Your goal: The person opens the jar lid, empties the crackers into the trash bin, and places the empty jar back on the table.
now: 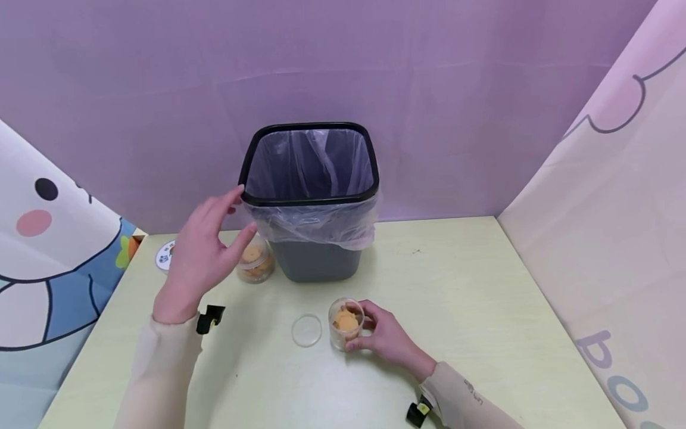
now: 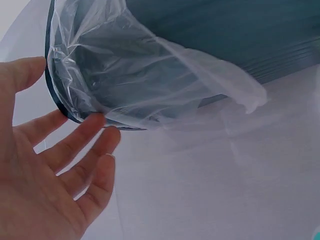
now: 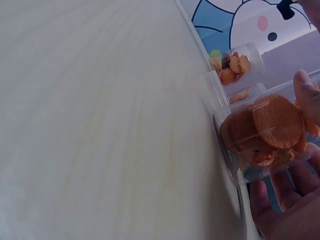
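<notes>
My right hand [image 1: 393,339] grips a small clear plastic jar [image 1: 337,341] standing near the front middle of the table, thumb on one side and fingers on the other. Orange-brown round crisps [image 3: 277,121] fill part of it, and its top is uncovered. A clear round lid [image 1: 306,330] lies flat just left of this jar. At the left corner of the bin's black rim [image 1: 308,201] is my left hand [image 1: 200,250], fingers spread and loosely bent, fingertips right at the rim. The grey bin [image 1: 316,262] has a translucent liner bag [image 1: 343,223] folded over its rim.
Another clear jar of crisps [image 1: 256,269] stands left of the bin, partly behind the left hand. A white printed disc [image 1: 164,256] lies at the table's back left, partly covered by that hand. A purple cloth [image 1: 455,119] hangs behind the table [image 1: 455,286]; printed cloths flank both sides.
</notes>
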Tool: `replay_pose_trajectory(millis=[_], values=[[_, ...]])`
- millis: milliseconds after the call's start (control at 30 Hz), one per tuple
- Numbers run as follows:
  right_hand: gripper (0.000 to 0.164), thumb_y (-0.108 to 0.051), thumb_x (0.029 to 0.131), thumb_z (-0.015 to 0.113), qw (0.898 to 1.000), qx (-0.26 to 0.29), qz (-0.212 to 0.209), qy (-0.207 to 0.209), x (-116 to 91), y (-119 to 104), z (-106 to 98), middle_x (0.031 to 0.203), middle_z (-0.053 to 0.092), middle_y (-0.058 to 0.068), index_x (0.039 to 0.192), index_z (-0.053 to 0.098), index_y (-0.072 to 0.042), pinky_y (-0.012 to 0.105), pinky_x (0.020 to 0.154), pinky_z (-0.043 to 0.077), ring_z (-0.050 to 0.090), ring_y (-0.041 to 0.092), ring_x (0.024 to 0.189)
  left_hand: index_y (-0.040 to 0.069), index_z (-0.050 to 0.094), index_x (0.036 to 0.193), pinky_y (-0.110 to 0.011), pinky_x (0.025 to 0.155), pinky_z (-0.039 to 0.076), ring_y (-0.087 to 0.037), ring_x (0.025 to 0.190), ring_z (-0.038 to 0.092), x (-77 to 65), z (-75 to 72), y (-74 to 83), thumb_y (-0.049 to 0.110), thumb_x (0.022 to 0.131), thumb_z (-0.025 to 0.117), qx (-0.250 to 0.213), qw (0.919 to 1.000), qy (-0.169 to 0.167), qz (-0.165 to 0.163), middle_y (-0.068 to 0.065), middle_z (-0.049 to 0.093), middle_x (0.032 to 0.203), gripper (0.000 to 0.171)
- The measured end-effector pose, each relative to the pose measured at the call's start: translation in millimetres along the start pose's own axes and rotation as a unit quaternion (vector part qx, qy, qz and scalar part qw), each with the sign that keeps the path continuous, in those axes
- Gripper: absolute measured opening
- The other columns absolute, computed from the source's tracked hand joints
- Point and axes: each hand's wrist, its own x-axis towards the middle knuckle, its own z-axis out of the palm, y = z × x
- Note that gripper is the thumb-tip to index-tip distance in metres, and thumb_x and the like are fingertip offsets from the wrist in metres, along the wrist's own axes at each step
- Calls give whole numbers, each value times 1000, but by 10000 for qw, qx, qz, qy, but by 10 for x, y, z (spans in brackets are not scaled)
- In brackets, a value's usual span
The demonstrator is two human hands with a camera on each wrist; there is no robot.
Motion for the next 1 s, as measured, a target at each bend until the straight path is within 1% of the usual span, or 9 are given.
replay_pose_trajectory(millis=[133, 300, 533, 633, 700, 800, 867, 933, 1000], values=[[67, -18, 69, 91, 10000, -10, -46, -5, 3, 6, 1, 133, 61, -1, 128, 60, -14, 32, 99, 48, 61, 20, 116, 11, 48, 148, -52, 85, 45, -34, 105, 58, 77, -35, 28, 30, 97, 65, 139, 9996, -189, -141, -16, 63, 115, 57], [67, -18, 69, 91, 10000, 19, -95, -13, 6, 2, 2, 134, 61, 1, 128, 60, -13, 33, 99, 48, 61, 22, 116, 8, 51, 145, -48, 75, 46, -30, 93, 60, 190, -70, 56, 37, 101, 58, 300, 9986, -343, -275, -13, 65, 105, 53], [66, -19, 69, 91, 10000, -15, -26, -20, 1, 8, -4, 134, 61, -1, 127, 60, -14, 33, 100, 47, 60, 21, 117, 9, 48, 147, -45, 71, 47, -24, 86, 62, 310, -129, 108, 48, 102, 49, 341, 9923, -974, -685, -8, 65, 99, 59], [66, -20, 69, 91, 10000, -39, -29, -3, -2, 9, -4, 134, 61, -1, 126, 60, -14, 33, 99, 47, 60, 21, 117, 9, 48, 148, -44, 70, 46, -23, 83, 61, 344, -140, 122, 52, 102, 47, 369, 9898, -1120, -796, -7, 65, 95, 62], [66, -20, 68, 92, 10000, -36, -13, 4, -3, 5, -3, 134, 61, -2, 126, 60, -14, 32, 99, 47, 60, 19, 116, 10, 48, 148, -43, 67, 44, -23, 77, 60, 361, -141, 132, 53, 102, 46, 317, 9887, -1156, -903, -6, 65, 90, 63], [66, -19, 69, 92, 10000, -21, -43, 10, -5, 4, 0, 133, 61, -2, 127, 60, -14, 33, 98, 48, 60, 19, 115, 12, 46, 149, -40, 69, 43, -20, 70, 59, 375, -132, 140, 54, 102, 45, 32, 9862, -1201, -1135, -2, 66, 81, 63], [66, -19, 69, 92, 10000, -24, -64, 9, -6, 2, 2, 133, 61, -1, 127, 61, -14, 33, 98, 49, 60, 19, 115, 15, 44, 151, -39, 71, 42, -20, 68, 60, 376, -119, 141, 52, 103, 44, -391, 9825, -1244, -1331, -2, 67, 76, 61], [65, -19, 69, 91, 9999, -47, -109, 25, -7, 0, 5, 133, 62, 1, 126, 61, -13, 34, 98, 49, 60, 20, 114, 19, 41, 153, -36, 73, 46, -21, 69, 64, 368, -92, 138, 51, 104, 42, -968, 9739, -1321, -1575, -4, 69, 74, 59], [65, -19, 69, 91, 9999, -71, -89, 42, -8, -3, 8, 132, 62, 1, 126, 61, -13, 35, 98, 49, 60, 19, 114, 23, 38, 154, -32, 72, 50, -23, 70, 67, 355, -54, 136, 49, 105, 42, -1607, 9604, -1345, -1835, -8, 69, 73, 57]])
